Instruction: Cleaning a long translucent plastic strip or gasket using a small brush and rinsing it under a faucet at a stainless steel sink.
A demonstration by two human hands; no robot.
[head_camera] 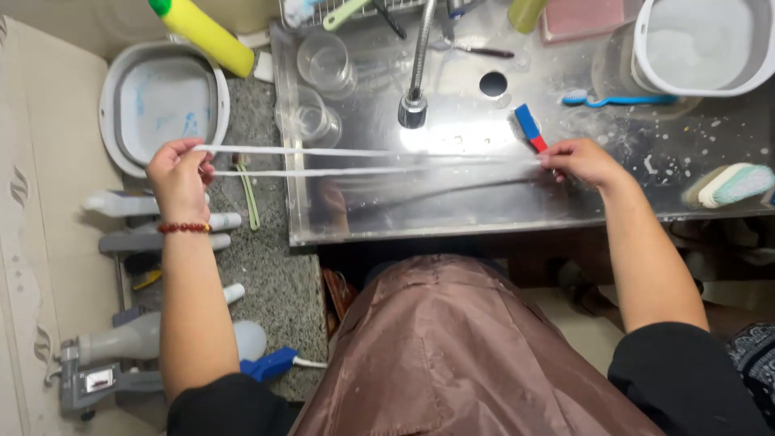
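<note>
My left hand (179, 173) and my right hand (583, 161) hold the two ends of a long white lace (363, 160), doubled and stretched tight across the steel sink top (452, 202). The left hand, with a red bead bracelet at the wrist, pinches the lace over the speckled stone counter (270, 258). The right hand pinches the other end and also grips a small brush with a blue and red handle (529, 129).
A tap (416, 77) stands mid-sink with two clear glasses (323, 60) to its left. A grey basin (161, 105) and yellow bottle (206, 34) lie at the left, a white tub (702, 44) and blue toothbrush (617, 99) at the right. A brown apron (452, 347) covers my lap.
</note>
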